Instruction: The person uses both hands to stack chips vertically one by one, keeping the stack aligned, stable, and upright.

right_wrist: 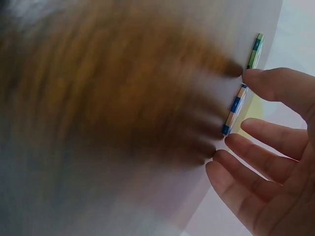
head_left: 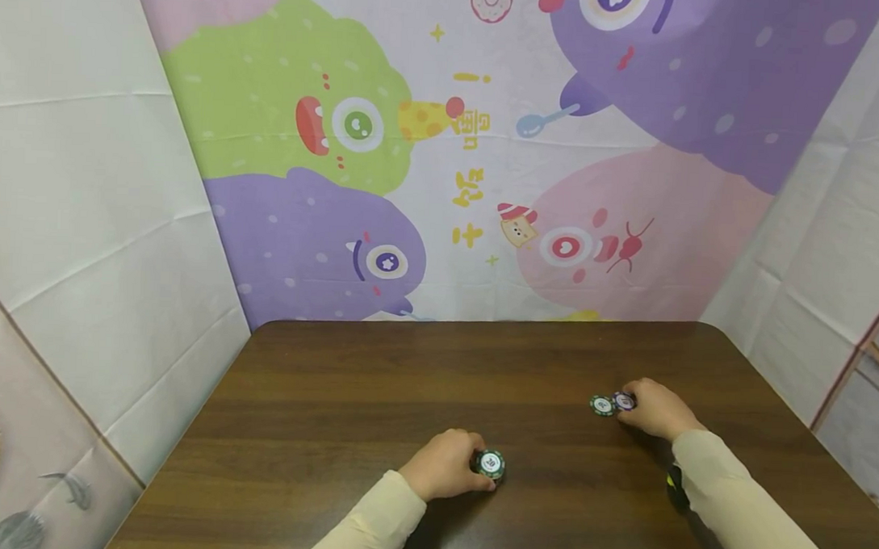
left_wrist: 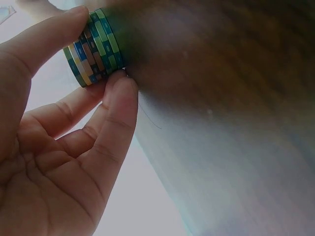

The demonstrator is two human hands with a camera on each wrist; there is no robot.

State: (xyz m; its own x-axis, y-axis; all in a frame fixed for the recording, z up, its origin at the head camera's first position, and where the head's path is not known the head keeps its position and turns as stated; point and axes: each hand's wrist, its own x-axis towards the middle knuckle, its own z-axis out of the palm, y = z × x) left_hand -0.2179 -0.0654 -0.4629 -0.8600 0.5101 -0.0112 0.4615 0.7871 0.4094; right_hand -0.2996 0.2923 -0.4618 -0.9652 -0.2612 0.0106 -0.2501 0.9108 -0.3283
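Near the front middle of the table, my left hand (head_left: 447,466) grips a short stack of poker chips (head_left: 490,464) between thumb and fingers. Its top chip is green and white. From the side, the left wrist view shows several chips (left_wrist: 96,49) piled together, with green, yellow and brownish edges. Farther back on the right, my right hand (head_left: 656,407) has its thumb and fingertips at opposite edges of a purple poker chip (head_left: 626,401), which lies flat. A green poker chip (head_left: 602,405) lies just left of the purple one, close against it.
The brown wooden table (head_left: 319,391) runs back to a cloth (head_left: 454,283) printed with cartoon monsters. White cloth (head_left: 122,215) hangs along the left side. A black band with a yellow-green mark (head_left: 677,486) shows beneath my right forearm.
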